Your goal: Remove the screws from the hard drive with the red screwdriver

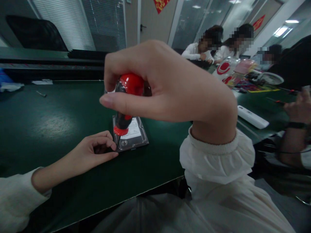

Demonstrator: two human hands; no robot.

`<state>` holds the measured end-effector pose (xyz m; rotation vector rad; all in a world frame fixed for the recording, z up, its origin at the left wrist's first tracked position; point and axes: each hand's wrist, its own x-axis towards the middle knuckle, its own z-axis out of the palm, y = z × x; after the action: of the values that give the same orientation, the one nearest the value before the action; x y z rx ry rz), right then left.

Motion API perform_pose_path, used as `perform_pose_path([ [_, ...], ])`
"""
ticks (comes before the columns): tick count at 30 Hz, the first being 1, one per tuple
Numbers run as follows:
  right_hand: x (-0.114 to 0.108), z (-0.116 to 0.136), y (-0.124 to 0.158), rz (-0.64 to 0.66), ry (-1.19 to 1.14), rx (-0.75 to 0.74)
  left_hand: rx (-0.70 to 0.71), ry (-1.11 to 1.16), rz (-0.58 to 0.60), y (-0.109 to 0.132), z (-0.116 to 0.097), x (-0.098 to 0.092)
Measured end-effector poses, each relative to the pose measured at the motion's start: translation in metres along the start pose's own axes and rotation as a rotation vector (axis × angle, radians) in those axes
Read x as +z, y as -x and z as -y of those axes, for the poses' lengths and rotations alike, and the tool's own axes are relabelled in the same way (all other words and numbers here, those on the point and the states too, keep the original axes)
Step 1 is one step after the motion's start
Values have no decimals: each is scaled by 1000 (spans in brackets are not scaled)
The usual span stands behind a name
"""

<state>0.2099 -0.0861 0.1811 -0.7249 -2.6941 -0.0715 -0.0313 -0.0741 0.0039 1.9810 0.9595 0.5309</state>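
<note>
My right hand (pixel 157 84) is wrapped round the handle of a red and black screwdriver (pixel 124 119), held almost upright. Its thin shaft runs down to the near left corner of a hard drive (pixel 138 140), which lies flat on the green table with its white label facing up. Fingers of my left hand (pixel 96 150) close on that same corner, thumb in front and curled fingers at the side, right beside the screwdriver tip. Whether a screw sits under the tip is too small to tell. Part of the drive's far side is hidden by the screwdriver and my right hand.
The green table (pixel 55 126) ends at a near edge before my lap. A small metal piece (pixel 41 94) and a white paper scrap (pixel 42 82) lie far left. To the right are a white bar-shaped object (pixel 252 116), plastic bags (pixel 228 69) and another person's hand (pixel 300 105). Several people sit beyond.
</note>
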Motion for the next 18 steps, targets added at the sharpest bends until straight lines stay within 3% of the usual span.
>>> perform_pose_path([
  [7, -4, 2, 4, 29, 11, -79, 0, -3, 23, 3, 6, -2],
  [18, -2, 0, 1, 13, 86, 26, 4, -15, 2, 1, 1, -2],
])
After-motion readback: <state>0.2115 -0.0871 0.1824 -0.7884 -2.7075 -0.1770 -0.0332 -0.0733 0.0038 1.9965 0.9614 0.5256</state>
